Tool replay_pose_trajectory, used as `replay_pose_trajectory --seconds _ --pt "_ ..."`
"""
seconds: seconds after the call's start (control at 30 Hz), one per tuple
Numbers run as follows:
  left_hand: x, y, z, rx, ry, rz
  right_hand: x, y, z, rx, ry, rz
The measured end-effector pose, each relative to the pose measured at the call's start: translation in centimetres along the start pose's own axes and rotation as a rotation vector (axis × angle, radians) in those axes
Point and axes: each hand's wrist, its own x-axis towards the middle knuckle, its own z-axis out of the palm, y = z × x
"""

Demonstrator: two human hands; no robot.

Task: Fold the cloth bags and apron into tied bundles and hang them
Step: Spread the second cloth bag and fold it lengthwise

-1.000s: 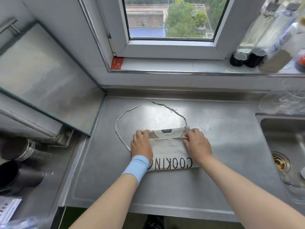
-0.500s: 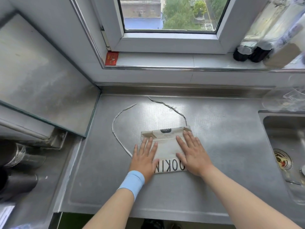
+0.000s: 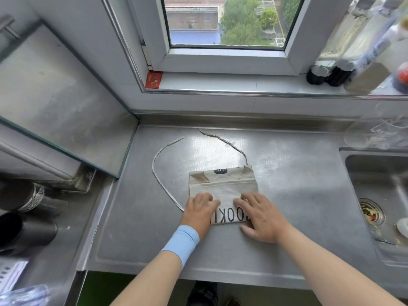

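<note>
1. Folding is the step in hand, by my reading: one apron (image 3: pixel 223 186), beige with black lettering, lies as a flat rectangle on the steel tabletop (image 3: pixel 298 195), not yet rolled or tied.
2. Left hand (image 3: pixel 199 212) presses flat on the near left part of the fold, fingers spread, nothing gripped.
3. Right hand (image 3: pixel 260 217) lies flat on the near right part, palm down, grip likewise loose and empty.
4. Two ties: the left strap (image 3: pixel 157 161) curves away from the bundle's left side; the right strap (image 3: pixel 229 143) trails from the far right corner toward the wall.
5. Next move, I judge, calls for another fold or a roll, then gathering both straps to wrap and knot.
6. Counted: one apron, two straps, two hands; no cloth bags show.
</note>
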Motion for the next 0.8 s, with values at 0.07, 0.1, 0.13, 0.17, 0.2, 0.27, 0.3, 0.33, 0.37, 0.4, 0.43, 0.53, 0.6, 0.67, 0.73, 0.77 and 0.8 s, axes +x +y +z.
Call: replay_pose_trajectory --seconds 0.07,0.1,0.13,0.17,0.2,0.27,0.3,0.33,0.37,0.4,0.43,0.53,0.6,0.67,0.73,0.77,0.8 --pt "-0.5 0.5 -0.3 -0.006 -0.069 0.017 0.1 0.2 -0.4 -0.015 -0.034 -0.029" --pt "-0.8 0.6 -0.6 0.002 -0.132 -0.016 0.3 0.3 -0.6 -0.031 -0.053 -0.049" --pt "-1.0 0.5 -0.9 0.001 -0.195 -0.048 0.5 0.4 -0.8 -0.054 -0.078 -0.065" --pt "-1.1 0.3 -1.1 -0.003 -0.239 -0.052 0.8 0.6 -1.0 -0.084 -0.109 -0.075" --pt "-1.1 -0.1 -1.3 -0.010 -0.248 -0.040 0.9 0.8 -1.0 -0.112 -0.136 -0.076" --pt "-1.2 -0.8 -1.7 -0.066 -0.254 -0.031 1.0 1.0 -1.0 -0.142 -0.161 -0.054" --pt "-1.2 -1.3 -2.0 -0.099 -0.257 -0.039 1.0 0.8 -1.1 -0.133 -0.154 -0.015" --pt "-1.1 -1.8 -2.2 -0.137 -0.263 -0.040 1.2 0.8 -1.1 -0.088 -0.127 0.041" --pt "-1.0 -2.4 -2.2 -0.164 -0.267 -0.046 1.4 0.7 -1.2 -0.020 -0.093 0.112" --pt "-0.7 -2.9 -2.4 -0.196 -0.275 -0.056 1.6 0.7 -1.5 0.063 -0.061 0.178" --pt "-0.4 -3.2 -2.6 -0.231 -0.289 -0.070 1.9 1.0 -1.7 0.134 -0.025 0.220" --pt "0.8 -4.3 -2.8 -0.346 -0.248 -0.151 2.4 2.1 -2.2 0.323 0.060 0.285" --pt "1.6 -5.1 -3.2 -0.449 -0.190 -0.273 2.8 2.6 -3.0 0.405 0.043 0.371" --pt "2.6 -5.7 -4.0 -0.551 -0.224 -0.395 3.4 3.0 -3.8 0.474 0.008 0.517" --pt "3.8 -6.2 -4.7 -0.524 -0.244 -0.461 4.3 3.6 -4.2 0.509 0.021 0.624" --pt "4.4 -6.4 -5.0 -0.504 -0.250 -0.499 4.7 3.7 -4.3 0.505 0.027 0.656" --pt "4.9 -6.7 -5.1 -0.506 -0.264 -0.529 5.2 3.7 -4.4 0.486 0.028 0.681"
